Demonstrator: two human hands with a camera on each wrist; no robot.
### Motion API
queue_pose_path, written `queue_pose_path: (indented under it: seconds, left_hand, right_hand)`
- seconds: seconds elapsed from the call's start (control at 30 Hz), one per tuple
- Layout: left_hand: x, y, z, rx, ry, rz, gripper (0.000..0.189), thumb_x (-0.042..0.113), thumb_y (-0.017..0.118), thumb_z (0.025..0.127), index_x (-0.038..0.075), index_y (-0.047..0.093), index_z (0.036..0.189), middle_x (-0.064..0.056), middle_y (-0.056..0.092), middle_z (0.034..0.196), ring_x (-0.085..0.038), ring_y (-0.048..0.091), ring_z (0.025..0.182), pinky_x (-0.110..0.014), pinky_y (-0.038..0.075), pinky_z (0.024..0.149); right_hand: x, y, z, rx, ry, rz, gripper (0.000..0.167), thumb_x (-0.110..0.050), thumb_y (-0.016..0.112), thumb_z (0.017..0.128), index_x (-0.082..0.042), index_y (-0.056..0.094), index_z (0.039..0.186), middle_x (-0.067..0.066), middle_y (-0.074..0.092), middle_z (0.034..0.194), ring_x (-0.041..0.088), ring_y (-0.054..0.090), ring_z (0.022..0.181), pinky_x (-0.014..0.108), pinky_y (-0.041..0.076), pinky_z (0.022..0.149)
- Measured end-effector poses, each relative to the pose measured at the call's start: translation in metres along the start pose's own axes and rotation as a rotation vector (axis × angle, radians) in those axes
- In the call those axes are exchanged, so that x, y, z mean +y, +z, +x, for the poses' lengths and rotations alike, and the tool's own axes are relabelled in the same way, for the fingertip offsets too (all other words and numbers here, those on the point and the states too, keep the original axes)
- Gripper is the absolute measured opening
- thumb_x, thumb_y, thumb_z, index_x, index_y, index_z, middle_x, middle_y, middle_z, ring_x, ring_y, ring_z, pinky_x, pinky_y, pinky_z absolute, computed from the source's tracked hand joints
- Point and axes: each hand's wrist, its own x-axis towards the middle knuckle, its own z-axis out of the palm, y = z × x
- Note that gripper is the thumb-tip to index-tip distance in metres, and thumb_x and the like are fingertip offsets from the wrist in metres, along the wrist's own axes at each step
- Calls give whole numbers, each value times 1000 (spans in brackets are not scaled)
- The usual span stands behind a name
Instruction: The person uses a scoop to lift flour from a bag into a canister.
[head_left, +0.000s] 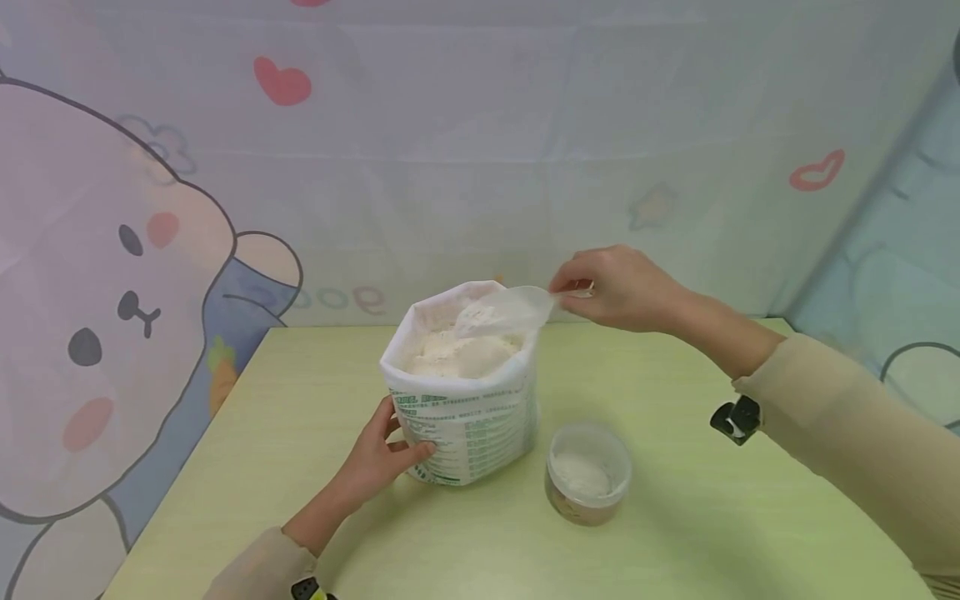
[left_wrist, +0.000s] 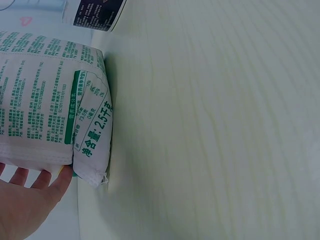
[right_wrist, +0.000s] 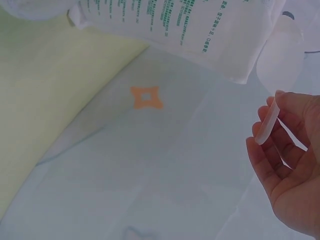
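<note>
An open white flour bag with green print stands upright on the table, its rim folded out and flour showing inside. My left hand holds the bag's lower left side, thumb on the front. In the left wrist view the fingertips touch the bag along its edge. My right hand pinches the handle of a translucent plastic scoop. The scoop, with white flour in its front end, is tilted over the bag's mouth. In the right wrist view, thumb and fingers grip the scoop handle.
A round clear tub with white flour inside stands to the right of the bag. The tub bears a dark label in the left wrist view. Behind the pale table hangs a printed cloth.
</note>
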Motion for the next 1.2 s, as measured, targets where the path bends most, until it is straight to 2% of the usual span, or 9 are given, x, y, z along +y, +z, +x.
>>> queue_pose_path:
  seconds: [0.37,0.8,1.2]
  left_hand:
    - [1,0,1,5,-15,8,71,21,73,80,33,30,135,2,43,129,-27,44,121,-39,50,88]
    - [-3,0,3,-10,-15,4,69,20,73,80,33,31,134,1,43,129,-28,44,120,-40,50,89]
    - [-2,0,3,12,-28,21,69,21,73,80,33,32,133,2,43,129,-28,43,121,-40,49,90]
  right_hand:
    - [9,-6,-10,15,14,3,12,-12,65,84,-12,71,95,-1,67,89,13,61,76,32,50,67]
    - [23,-19,-33,73,77,-5,13,-12,67,83,-15,70,94,-6,65,85,9,57,71,29,48,66]
    - [30,-22,-60,94,105,-39,11,-14,68,82,-17,71,93,-10,65,84,6,57,71,27,49,66]
